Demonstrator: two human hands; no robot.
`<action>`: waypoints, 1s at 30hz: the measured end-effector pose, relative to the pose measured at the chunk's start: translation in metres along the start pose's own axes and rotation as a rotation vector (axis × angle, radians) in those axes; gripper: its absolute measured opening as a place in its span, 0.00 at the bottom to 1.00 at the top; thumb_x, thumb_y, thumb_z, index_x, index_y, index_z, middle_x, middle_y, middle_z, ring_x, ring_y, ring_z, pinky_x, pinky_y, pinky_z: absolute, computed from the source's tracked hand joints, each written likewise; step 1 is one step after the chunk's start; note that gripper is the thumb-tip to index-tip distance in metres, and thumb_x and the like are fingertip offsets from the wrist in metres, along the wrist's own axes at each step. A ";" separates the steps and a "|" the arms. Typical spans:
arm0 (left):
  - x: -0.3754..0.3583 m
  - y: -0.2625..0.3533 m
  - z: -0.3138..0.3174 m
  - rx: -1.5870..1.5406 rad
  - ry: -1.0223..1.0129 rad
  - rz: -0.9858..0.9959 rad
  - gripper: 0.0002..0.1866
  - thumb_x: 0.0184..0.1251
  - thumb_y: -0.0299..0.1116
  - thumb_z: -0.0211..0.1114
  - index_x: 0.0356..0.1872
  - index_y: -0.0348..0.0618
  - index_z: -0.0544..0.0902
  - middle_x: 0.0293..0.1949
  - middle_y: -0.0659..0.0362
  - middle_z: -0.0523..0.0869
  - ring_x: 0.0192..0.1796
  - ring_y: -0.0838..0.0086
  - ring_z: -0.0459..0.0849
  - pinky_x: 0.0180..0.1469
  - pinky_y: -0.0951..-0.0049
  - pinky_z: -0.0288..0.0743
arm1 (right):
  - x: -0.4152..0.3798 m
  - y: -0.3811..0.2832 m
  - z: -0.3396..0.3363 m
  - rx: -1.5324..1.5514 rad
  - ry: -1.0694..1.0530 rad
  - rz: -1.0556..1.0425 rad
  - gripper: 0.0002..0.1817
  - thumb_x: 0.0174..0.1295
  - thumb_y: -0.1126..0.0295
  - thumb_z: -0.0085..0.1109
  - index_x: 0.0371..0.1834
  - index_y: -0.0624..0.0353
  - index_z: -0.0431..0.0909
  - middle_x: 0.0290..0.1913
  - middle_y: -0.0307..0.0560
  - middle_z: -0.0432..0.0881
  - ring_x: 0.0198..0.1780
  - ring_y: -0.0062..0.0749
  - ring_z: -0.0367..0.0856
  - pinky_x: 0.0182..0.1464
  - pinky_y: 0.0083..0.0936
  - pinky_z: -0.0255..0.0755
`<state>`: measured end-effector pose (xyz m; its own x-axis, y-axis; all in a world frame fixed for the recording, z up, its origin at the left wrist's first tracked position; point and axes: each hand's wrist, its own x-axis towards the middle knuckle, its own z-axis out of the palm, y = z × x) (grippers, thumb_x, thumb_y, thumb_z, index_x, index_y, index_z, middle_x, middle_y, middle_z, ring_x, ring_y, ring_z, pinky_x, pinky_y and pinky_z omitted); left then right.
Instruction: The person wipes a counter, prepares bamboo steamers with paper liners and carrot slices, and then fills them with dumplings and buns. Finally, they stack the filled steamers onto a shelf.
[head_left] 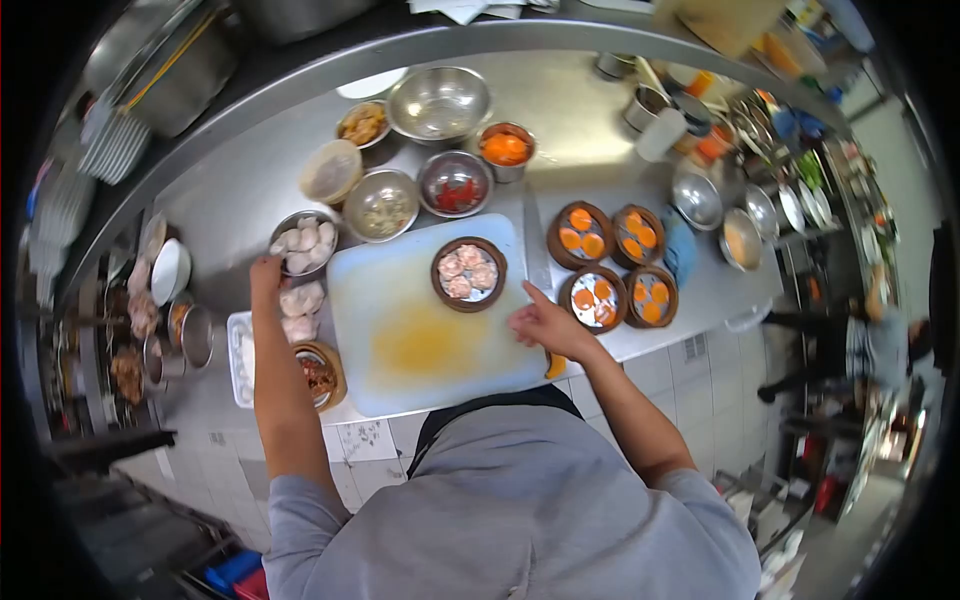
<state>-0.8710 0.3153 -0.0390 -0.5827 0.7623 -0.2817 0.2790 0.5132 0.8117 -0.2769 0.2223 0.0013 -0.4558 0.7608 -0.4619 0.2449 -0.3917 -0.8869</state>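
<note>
Head view: left hand (266,272) reaches left to the dumpling bowl (303,243), fingers closed on one, right hand (541,325) rests open at the board (400,340) edge, steamer (468,274) centred on board within easy reach.

The left hand (265,272) reaches the bowl of dumplings (303,243); the right hand (545,325) rests, seemingly empty, on the cutting board (400,340).

This is a commercial kitchen, likely a dim sum prep station. A long stainless steel counter (600,110) carries metal bowls of fillings (455,184), bamboo steamer baskets (470,274) with dumplings, and a large white cutting board (400,330). Stacked plates (110,140) and rows of steel containers (745,235) line tiled walls.
</note>
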 end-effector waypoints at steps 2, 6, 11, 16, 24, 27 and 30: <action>0.008 0.003 0.004 -0.063 -0.004 0.070 0.09 0.64 0.36 0.62 0.34 0.40 0.79 0.25 0.60 0.79 0.23 0.75 0.78 0.21 0.73 0.77 | 0.017 0.006 0.022 0.141 0.074 -0.004 0.48 0.67 0.69 0.63 0.82 0.61 0.38 0.45 0.48 0.82 0.38 0.29 0.84 0.39 0.26 0.80; -0.018 0.018 -0.010 -0.100 -0.049 0.165 0.07 0.65 0.36 0.61 0.34 0.44 0.78 0.25 0.64 0.78 0.23 0.79 0.77 0.22 0.76 0.74 | 0.035 -0.003 0.038 0.184 0.132 -0.028 0.49 0.67 0.72 0.63 0.83 0.59 0.37 0.43 0.50 0.82 0.40 0.31 0.85 0.40 0.27 0.81; -0.126 0.049 -0.014 -0.031 -0.310 0.272 0.06 0.66 0.31 0.62 0.40 0.43 0.83 0.31 0.67 0.83 0.29 0.84 0.77 0.31 0.79 0.73 | 0.034 -0.005 0.028 0.164 0.082 -0.039 0.46 0.69 0.72 0.61 0.83 0.56 0.40 0.44 0.49 0.83 0.44 0.32 0.85 0.43 0.28 0.81; -0.275 0.015 0.093 -0.058 -0.566 0.251 0.10 0.63 0.31 0.61 0.44 0.42 0.82 0.32 0.68 0.80 0.35 0.82 0.76 0.37 0.77 0.73 | 0.016 0.011 -0.001 -0.190 0.105 -0.225 0.39 0.66 0.75 0.59 0.80 0.56 0.52 0.54 0.45 0.80 0.40 0.23 0.82 0.43 0.23 0.79; -0.400 0.051 0.205 0.052 -0.103 0.481 0.22 0.57 0.26 0.69 0.54 0.41 0.77 0.46 0.55 0.81 0.45 0.68 0.84 0.47 0.66 0.81 | -0.046 -0.029 -0.027 -0.891 -0.049 -0.557 0.28 0.57 0.67 0.69 0.64 0.54 0.76 0.48 0.47 0.79 0.44 0.39 0.82 0.47 0.33 0.78; -0.419 0.070 0.209 0.383 -0.033 0.712 0.26 0.54 0.26 0.70 0.58 0.46 0.79 0.48 0.53 0.82 0.52 0.57 0.81 0.54 0.61 0.78 | -0.043 -0.026 -0.020 -1.052 -0.060 -0.592 0.28 0.54 0.58 0.72 0.58 0.55 0.77 0.49 0.50 0.81 0.54 0.50 0.81 0.52 0.43 0.77; -0.414 0.066 0.212 0.524 -0.047 0.764 0.23 0.55 0.29 0.71 0.55 0.49 0.83 0.45 0.56 0.84 0.47 0.58 0.81 0.48 0.61 0.78 | -0.031 -0.030 -0.014 -1.132 -0.089 -0.561 0.25 0.52 0.58 0.72 0.50 0.57 0.77 0.48 0.51 0.81 0.54 0.49 0.81 0.55 0.41 0.76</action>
<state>-0.4493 0.1174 0.0231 -0.0703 0.9763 0.2047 0.8907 -0.0310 0.4535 -0.2576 0.2176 0.0420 -0.7789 0.6239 -0.0633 0.5726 0.6665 -0.4773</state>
